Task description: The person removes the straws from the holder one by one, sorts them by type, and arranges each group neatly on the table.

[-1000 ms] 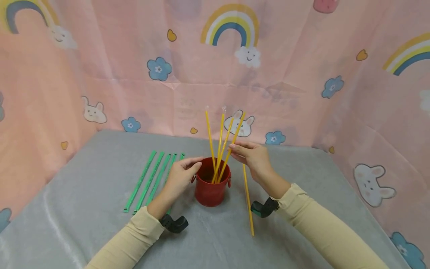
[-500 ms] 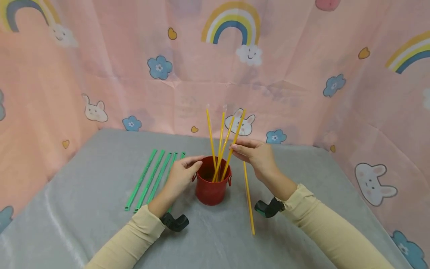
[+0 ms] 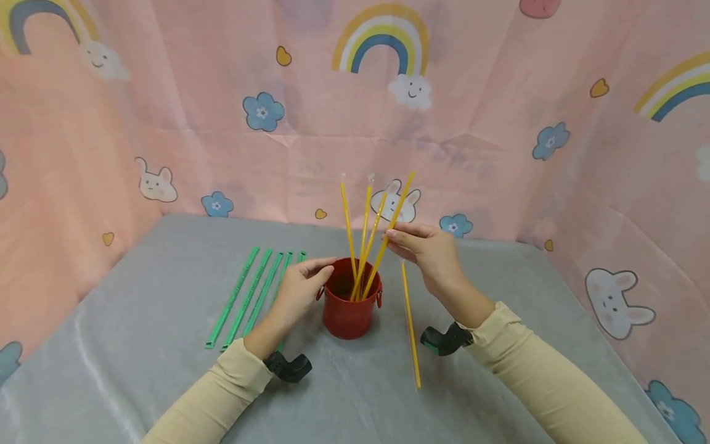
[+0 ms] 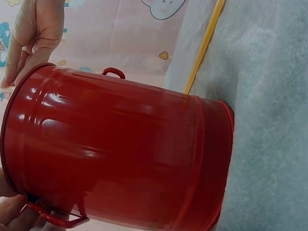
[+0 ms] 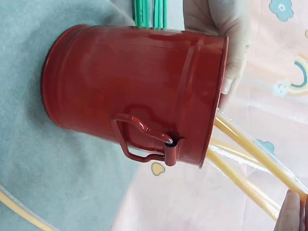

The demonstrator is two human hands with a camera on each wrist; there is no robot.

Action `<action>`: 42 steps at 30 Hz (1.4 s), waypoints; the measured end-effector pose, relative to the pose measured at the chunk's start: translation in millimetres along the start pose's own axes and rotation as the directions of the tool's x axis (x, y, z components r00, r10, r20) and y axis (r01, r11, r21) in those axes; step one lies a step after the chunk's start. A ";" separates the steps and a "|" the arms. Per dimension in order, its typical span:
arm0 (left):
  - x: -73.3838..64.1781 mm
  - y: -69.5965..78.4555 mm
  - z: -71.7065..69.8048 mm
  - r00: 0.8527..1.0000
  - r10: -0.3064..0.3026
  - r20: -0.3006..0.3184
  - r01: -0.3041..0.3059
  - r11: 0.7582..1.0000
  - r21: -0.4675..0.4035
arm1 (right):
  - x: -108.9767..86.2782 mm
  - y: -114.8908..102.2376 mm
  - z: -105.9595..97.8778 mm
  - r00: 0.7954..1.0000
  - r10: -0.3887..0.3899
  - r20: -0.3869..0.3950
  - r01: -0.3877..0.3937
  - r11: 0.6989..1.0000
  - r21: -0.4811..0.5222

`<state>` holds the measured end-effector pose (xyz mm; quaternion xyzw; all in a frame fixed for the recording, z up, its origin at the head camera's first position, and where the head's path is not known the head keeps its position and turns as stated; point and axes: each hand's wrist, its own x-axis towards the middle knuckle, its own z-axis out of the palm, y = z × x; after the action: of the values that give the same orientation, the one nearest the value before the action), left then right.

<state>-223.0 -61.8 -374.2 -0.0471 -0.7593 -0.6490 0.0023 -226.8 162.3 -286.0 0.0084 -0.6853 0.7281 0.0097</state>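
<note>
A small red metal bucket (image 3: 347,314) with side handles stands upright on the grey cloth. My left hand (image 3: 297,290) grips its left rim, the thumb at the near side and the fingers toward the back. Several yellow straws (image 3: 346,222) in clear wrappers lean inside the bucket. With thumb and fingertips my right hand (image 3: 427,256) pinches the rightmost yellow straw (image 3: 400,200), whose lower end is still within the bucket's mouth. In the right wrist view, the fingertips (image 5: 290,211) of that hand are at the straw, beyond the rim.
One more wrapped yellow straw (image 3: 411,333) lies on the cloth right of the bucket. Several green wrapped straws (image 3: 233,299) lie side by side on the left, partly behind the left hand. A pink patterned curtain (image 3: 310,160) surrounds the grey cloth (image 3: 166,277).
My right hand has moved slightly up and to the right, drawing the pinched straw a little higher, its top now farther right. The left hand and bucket stay in place.
</note>
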 end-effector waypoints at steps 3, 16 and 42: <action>-0.1 -0.6 0.6 1.000 0.005 0.003 -0.005 1.000 0.008 | -0.5 -1.2 -2.4 1.000 0.004 -0.004 -0.003 0.999 0.036; -0.3 1.7 -0.2 1.000 0.018 -0.001 -0.018 1.000 0.014 | 0.7 -27.9 -17.0 0.996 -0.079 -0.027 0.084 0.947 0.309; -2.4 0.7 0.7 1.000 0.017 -0.009 -0.017 1.000 -0.015 | -12.5 -24.4 -66.0 1.000 -0.009 -0.005 0.010 0.966 0.257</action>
<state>-220.6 -61.2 -373.8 -0.0505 -0.7541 -0.6548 0.0108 -213.7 229.6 -265.9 0.0115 -0.5850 0.8109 0.0133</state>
